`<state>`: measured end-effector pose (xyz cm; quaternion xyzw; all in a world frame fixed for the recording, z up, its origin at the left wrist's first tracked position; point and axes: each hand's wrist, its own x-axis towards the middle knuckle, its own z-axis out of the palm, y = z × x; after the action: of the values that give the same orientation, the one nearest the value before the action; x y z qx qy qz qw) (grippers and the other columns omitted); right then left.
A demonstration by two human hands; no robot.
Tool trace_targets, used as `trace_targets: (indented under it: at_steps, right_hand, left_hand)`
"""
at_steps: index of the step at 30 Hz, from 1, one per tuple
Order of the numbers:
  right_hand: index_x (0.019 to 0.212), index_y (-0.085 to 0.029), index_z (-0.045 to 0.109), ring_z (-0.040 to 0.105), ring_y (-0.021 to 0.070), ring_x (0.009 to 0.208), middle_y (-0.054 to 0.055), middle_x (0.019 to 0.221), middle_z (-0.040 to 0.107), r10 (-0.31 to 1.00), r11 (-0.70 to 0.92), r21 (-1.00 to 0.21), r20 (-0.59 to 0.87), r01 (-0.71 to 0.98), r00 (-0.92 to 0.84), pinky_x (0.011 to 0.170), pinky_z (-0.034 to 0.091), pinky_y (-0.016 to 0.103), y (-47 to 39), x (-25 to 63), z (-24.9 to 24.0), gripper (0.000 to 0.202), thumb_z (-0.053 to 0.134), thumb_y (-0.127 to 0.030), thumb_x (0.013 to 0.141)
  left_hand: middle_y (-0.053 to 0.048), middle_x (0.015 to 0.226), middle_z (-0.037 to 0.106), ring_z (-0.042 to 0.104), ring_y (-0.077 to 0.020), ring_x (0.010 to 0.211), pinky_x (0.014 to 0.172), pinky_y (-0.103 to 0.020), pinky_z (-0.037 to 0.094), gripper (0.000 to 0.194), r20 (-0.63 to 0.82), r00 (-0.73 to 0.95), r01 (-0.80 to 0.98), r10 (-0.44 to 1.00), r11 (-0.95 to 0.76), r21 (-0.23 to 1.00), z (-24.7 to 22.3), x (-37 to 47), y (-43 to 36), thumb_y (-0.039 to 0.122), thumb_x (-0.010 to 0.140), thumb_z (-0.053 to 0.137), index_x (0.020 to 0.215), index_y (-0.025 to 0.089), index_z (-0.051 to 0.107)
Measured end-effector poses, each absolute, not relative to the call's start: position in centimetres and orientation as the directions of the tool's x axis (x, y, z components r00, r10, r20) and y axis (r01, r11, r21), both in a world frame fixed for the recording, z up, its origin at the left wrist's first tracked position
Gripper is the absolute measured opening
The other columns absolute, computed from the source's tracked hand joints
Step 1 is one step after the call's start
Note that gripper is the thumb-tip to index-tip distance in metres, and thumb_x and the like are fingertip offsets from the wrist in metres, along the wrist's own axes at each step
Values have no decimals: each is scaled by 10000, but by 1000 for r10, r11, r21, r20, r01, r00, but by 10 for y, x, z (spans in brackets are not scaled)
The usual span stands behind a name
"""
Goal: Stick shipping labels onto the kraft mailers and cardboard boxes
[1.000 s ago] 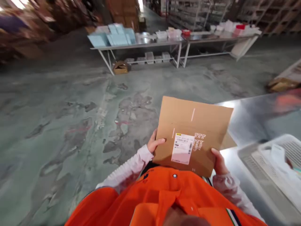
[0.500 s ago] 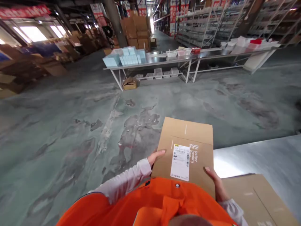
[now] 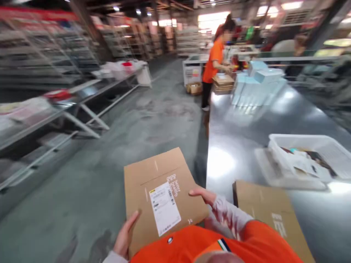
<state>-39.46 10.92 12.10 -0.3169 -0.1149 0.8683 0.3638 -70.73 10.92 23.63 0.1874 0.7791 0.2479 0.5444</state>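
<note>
Flat brown cardboard with a white shipping label and white print, a box (image 3: 145,179), is held in front of my orange shirt. My left hand (image 3: 126,232) grips its left edge, thumb on top and the other fingers hidden beneath. On the right edge lies the thumb of my right hand (image 3: 204,194), which is closed round that side. More flat brown cardboard (image 3: 263,204) rests on the metal table (image 3: 219,146) to the right of my right hand.
A white basket (image 3: 309,140) with assorted items stands on the table at the right. Light blue boxes (image 3: 255,84) are piled farther back. A person in orange (image 3: 215,60) stands beyond, by stacked cardboard (image 3: 223,83). Another long table (image 3: 109,82) runs along the left.
The view has swung to the right, bringing the metal table, basket and person into sight. The box is still between both hands and now appears farther left and tilted.
</note>
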Motion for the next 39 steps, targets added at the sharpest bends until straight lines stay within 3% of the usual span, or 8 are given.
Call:
trace_targets:
  at_steps: [2, 5, 10, 15, 21, 25, 34, 39]
  right_hand:
    - [1201, -216, 685, 739, 293, 1008, 70, 1006, 781, 777, -611, -425, -483, -668, -403, 927, 575, 422, 124, -385, 121, 628, 813, -425, 623]
    - [1223, -210, 681, 733, 294, 1009, 69, 1032, 779, 848, -454, -427, -476, -782, -233, 896, 582, 403, 151, -384, 121, 694, 828, -380, 566]
    - [1199, -199, 691, 723, 282, 1040, 80, 1086, 772, 857, -275, -403, -515, -873, -32, 876, 580, 367, 209, -403, 123, 672, 799, -347, 552]
    - [1098, -154, 716, 729, 304, 1030, 118, 1014, 780, 761, -122, -323, -638, -938, 121, 876, 585, 392, 260, -415, 136, 539, 731, -368, 603]
    - [1179, -153, 703, 742, 286, 997, 113, 1050, 785, 618, 115, -249, -739, -962, 266, 895, 588, 419, 306, -385, 144, 501, 659, -392, 741]
    - [1092, -162, 723, 743, 313, 988, 115, 1049, 786, 568, 177, -249, -765, -952, 305, 871, 596, 444, 351, -327, 116, 471, 680, -413, 696]
    - [978, -187, 710, 738, 287, 961, 76, 1032, 786, 443, 228, -485, -721, -845, 533, 865, 610, 412, 453, -159, 117, 373, 702, -414, 682]
    - [1041, -170, 682, 736, 284, 971, 60, 907, 777, 379, 308, -684, -550, -662, 744, 889, 619, 415, 499, -50, 134, 386, 703, -373, 714]
  left_hand:
    - [32, 1163, 733, 604, -380, 1249, 804, -518, 639, 1004, -705, -386, 101, 596, 786, 609, 224, -702, 168, 646, 416, 819, 1385, 499, 605]
    - [4, 1230, 730, 602, -374, 1275, 898, -490, 639, 830, -649, -254, 263, 717, 697, 667, 218, -687, 248, 563, 570, 812, 1364, 394, 639]
    - [-110, 1013, 787, 757, -348, 969, 746, -396, 643, 610, -743, 63, 370, 667, 676, 638, 226, -654, 381, 377, 729, 800, 1281, 164, 653]
    - [-137, 941, 779, 762, -321, 843, 584, -307, 571, 685, -805, 333, 487, 491, 642, 592, 228, -593, 495, 429, 646, 874, 1226, 123, 680]
    - [-144, 1129, 750, 744, -333, 933, 688, -351, 588, 854, -763, 576, 533, 292, 573, 622, 207, -494, 585, 507, 608, 901, 1326, 156, 601]
    - [-155, 1259, 700, 713, -348, 1042, 791, -377, 590, 955, -704, 669, 521, 237, 527, 672, 179, -417, 646, 512, 561, 923, 1373, 163, 561]
    - [-120, 1085, 754, 720, -331, 944, 710, -333, 580, 824, -562, 800, 461, 209, 385, 800, 162, -230, 759, 465, 571, 877, 1285, 133, 634]
    - [-102, 916, 756, 738, -277, 882, 753, -345, 603, 441, -473, 868, 426, 152, 262, 866, 168, -100, 812, 391, 815, 663, 1122, 75, 686]
